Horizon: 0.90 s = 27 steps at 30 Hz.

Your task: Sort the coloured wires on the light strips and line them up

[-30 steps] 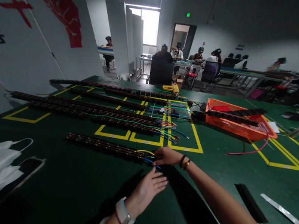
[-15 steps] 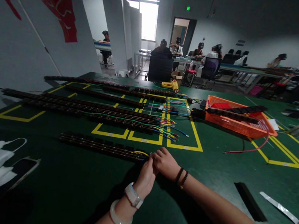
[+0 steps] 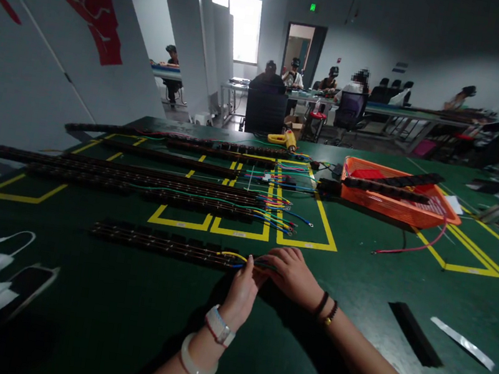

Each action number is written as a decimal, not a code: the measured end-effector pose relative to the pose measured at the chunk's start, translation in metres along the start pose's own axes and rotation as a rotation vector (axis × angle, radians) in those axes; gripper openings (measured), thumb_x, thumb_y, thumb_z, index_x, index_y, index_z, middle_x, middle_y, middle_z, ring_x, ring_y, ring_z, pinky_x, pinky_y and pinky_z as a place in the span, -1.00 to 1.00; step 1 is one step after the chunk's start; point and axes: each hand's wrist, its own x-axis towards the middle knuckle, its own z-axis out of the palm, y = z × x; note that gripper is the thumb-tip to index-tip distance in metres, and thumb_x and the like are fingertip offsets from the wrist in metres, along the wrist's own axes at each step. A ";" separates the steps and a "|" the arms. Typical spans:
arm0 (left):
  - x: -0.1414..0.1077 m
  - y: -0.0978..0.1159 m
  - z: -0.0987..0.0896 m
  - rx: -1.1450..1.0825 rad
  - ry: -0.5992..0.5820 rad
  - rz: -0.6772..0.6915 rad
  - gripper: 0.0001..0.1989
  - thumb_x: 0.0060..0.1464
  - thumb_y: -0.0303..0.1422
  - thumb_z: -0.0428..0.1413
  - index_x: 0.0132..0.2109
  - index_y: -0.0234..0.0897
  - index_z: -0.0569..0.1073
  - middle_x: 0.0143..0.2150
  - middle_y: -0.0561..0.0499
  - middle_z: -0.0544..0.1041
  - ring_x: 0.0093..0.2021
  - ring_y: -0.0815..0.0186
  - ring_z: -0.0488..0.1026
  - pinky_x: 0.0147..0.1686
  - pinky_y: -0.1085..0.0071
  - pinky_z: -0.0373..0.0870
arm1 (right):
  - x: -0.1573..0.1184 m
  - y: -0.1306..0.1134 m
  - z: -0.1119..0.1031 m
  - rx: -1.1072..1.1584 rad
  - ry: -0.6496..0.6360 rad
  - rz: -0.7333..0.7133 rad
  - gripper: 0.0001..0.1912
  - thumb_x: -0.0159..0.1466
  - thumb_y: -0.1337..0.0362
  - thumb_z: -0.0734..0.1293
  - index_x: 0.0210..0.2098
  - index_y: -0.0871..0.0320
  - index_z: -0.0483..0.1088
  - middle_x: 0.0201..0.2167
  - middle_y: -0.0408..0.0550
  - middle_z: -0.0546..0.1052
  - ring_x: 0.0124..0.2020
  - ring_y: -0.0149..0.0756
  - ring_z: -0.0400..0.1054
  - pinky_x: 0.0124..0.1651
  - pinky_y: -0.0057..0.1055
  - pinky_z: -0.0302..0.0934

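Observation:
A long dark cable chain (image 3: 159, 243) lies across the near part of the green table, with a bundle of coloured wires (image 3: 234, 257), yellow and blue among them, coming out of its right end. My left hand (image 3: 242, 293) is closed on these wires just past the chain's end, its thumb pointing up. To the right of it, my right hand (image 3: 295, 273) curls over the same bundle, fingers bent round the wires. The far ends of the wires are hidden under my right hand.
More dark chains (image 3: 137, 179) with loose wire ends lie beyond. An orange basket (image 3: 388, 206) stands at the back right, a yellow heat gun (image 3: 285, 139) at the back. A black strip (image 3: 416, 333) and a white strip (image 3: 461, 343) lie right; a phone (image 3: 32, 288) lies left.
My right hand has slid rightward along the wires, away from my left hand. The left hand keeps its hold near the chain's end. The whole view has shifted slightly.

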 end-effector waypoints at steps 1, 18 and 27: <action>0.000 0.001 -0.001 0.017 -0.014 -0.011 -0.62 0.08 -0.13 0.08 -0.09 -0.33 0.43 -0.15 -0.13 0.52 -0.14 0.32 0.47 -0.06 0.41 0.44 | -0.005 0.001 -0.001 0.013 0.029 0.044 -0.77 0.32 0.22 0.20 -0.07 0.11 0.34 -0.14 0.00 0.41 -0.13 -0.28 0.24 -0.03 -0.30 0.03; 0.003 0.005 -0.009 0.223 -0.053 -0.045 -0.61 0.07 -0.09 0.06 -0.26 -0.39 0.46 -0.23 -0.19 0.54 -0.22 0.36 0.50 -0.18 0.51 0.46 | -0.022 -0.018 0.017 -0.208 0.027 0.144 -0.89 0.27 0.26 0.26 -0.36 0.15 0.37 -0.39 -0.06 0.38 -0.33 -0.28 0.16 -0.25 -0.34 -0.07; -0.001 0.004 -0.009 0.251 -0.035 -0.057 -0.70 0.11 -0.17 0.05 -0.18 -0.36 0.40 -0.12 -0.19 0.52 -0.11 0.24 0.50 0.11 0.19 0.39 | 0.006 0.015 0.003 -0.166 0.095 0.272 -0.80 0.29 0.17 0.24 -0.38 0.13 0.40 -0.41 -0.10 0.43 -0.31 -0.31 0.22 -0.21 -0.37 -0.05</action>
